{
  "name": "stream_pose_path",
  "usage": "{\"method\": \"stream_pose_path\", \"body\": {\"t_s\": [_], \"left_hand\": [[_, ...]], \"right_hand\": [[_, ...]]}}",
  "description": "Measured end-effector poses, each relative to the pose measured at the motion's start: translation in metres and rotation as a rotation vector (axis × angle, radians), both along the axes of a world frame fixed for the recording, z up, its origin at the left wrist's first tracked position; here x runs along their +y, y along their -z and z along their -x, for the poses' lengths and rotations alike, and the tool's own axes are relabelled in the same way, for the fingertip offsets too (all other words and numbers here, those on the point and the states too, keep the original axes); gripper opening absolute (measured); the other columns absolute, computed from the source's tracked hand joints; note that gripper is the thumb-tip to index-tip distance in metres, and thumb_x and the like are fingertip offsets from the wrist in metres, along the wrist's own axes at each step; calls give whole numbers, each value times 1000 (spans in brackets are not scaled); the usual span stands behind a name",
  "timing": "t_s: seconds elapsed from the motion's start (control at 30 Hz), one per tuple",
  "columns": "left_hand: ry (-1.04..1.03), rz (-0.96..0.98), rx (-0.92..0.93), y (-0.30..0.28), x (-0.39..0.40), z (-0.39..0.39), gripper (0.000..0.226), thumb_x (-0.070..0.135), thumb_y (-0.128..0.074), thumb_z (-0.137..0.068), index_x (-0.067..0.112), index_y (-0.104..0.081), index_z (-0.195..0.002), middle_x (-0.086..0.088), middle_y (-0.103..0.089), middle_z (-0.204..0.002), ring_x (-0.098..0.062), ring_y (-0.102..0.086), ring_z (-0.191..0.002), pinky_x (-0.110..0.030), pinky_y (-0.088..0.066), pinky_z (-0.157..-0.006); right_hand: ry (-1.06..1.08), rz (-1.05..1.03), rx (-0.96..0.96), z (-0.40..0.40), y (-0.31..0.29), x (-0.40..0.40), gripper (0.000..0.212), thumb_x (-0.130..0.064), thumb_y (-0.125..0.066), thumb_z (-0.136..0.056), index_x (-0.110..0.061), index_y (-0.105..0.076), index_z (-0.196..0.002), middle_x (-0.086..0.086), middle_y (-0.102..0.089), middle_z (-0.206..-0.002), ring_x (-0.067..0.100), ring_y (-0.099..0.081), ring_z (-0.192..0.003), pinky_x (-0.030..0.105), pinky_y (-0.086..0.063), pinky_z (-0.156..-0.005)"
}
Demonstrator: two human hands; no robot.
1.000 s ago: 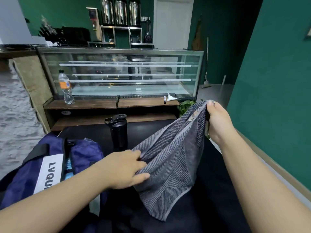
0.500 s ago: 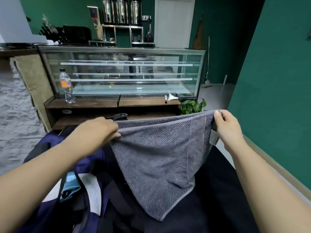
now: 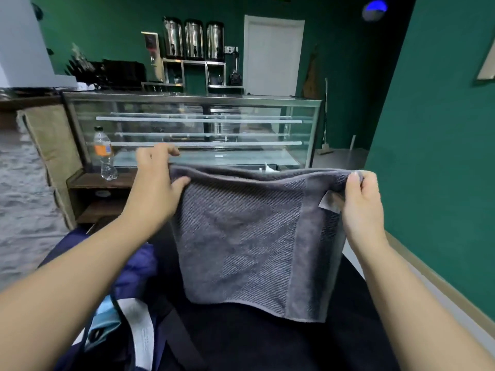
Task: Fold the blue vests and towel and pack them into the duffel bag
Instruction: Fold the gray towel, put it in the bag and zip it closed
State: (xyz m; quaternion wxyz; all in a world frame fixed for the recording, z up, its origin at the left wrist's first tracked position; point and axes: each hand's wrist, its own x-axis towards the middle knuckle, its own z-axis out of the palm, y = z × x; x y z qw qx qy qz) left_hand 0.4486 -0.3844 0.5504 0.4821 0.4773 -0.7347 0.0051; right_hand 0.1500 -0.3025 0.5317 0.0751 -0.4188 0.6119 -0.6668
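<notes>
My left hand [image 3: 155, 188] pinches the towel [image 3: 249, 236] at its top left corner, thumb in front, index finger lifted clear. My right hand [image 3: 361, 204] pinches the top right corner, beside a white tag [image 3: 329, 202]. The towel hangs doubled over, stretched flat between both hands, above the dark table [image 3: 267, 344]. The bag [image 3: 128, 285] sits lower left, blue. A bottle [image 3: 104, 153] stands on the shelf [image 3: 107, 178] beyond.

Café: glass display case [image 3: 198, 129], three steel urns [image 3: 194, 38].
</notes>
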Motion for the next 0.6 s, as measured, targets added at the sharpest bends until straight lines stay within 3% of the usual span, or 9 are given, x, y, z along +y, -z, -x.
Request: {"method": "stream_pose_path", "body": {"t_s": [0.07, 0.13, 0.23, 0.3, 0.33, 0.43, 0.53, 0.6], "left_hand": [[-50, -309, 50, 12, -3, -4, 47, 19, -75, -81, 10, -49, -119, -13, -55, -109, -22, -52, -95, -26, -35, -80], [-48, -532, 106, 24, -5, -11, 44, 28, -78, -77, 10, -52, -107, -10, -60, -89, -23, -55, -74, -30, -39, -65], [111, -645, 204, 38, 3, -10, 27, 23, -74, -82, 9, -55, -94, -13, -56, -72, -19, -47, -52, -24, -37, -45], [229, -714, 311, 39, 15, -3, 14, 10, -62, -90, 15, -57, -103, -10, -54, -69, -15, -43, -40, -19, -34, -34], [304, -751, 373, 37, 23, 2, 21, 5, -56, -93, 19, -58, -108, -7, -55, -68, -13, -44, -37, -18, -34, -32], [559, -839, 515, 21, 49, 17, 39, -1, -41, -97, 24, -70, -103, -5, -66, -73, -13, -58, -47, -17, -43, -38], [726, -780, 433, 10, 70, 29, 37, 2, -50, -88, 27, -76, -80, 2, -73, -83, -10, -66, -71, -17, -51, -56], [835, -718, 296, 8, 83, 37, 33, 4, -54, -75, 28, -73, -87, 10, -73, -97, -5, -66, -88, -18, -51, -72]], "right_hand": [[-6, -41, -30, -1, 11, -1, 19, -25, -33, -103, -13, -47, -100, -12, -48, -83, 0, -47, -73, 5, -34, -54], [-5, -35, -135, -3, 20, -3, 20, -24, -34, -103, -14, -50, -95, -10, -50, -83, 4, -50, -75, 7, -38, -62], [-65, 22, -424, -9, 28, -7, 24, -21, -33, -104, -19, -47, -84, -2, -48, -85, 9, -50, -77, 21, -46, -69], [-88, 21, -515, -14, 28, -6, 23, -23, -32, -104, -20, -47, -88, -2, -48, -89, 8, -50, -80, 22, -47, -71], [-102, 21, -543, -17, 27, -5, 21, -23, -31, -104, -18, -48, -93, -3, -48, -90, 7, -50, -82, 22, -47, -75], [-136, 15, -592, -26, 25, -5, 19, -25, -33, -104, -17, -49, -100, -3, -52, -96, 8, -54, -92, 26, -50, -86], [-160, -1, -558, -36, 25, -5, 21, -27, -36, -103, -22, -53, -91, 1, -57, -99, 12, -57, -92, 29, -51, -88], [-195, -15, -539, -45, 27, -3, 22, -27, -37, -103, -21, -55, -91, 1, -59, -96, 12, -59, -88, 30, -52, -85]]}}
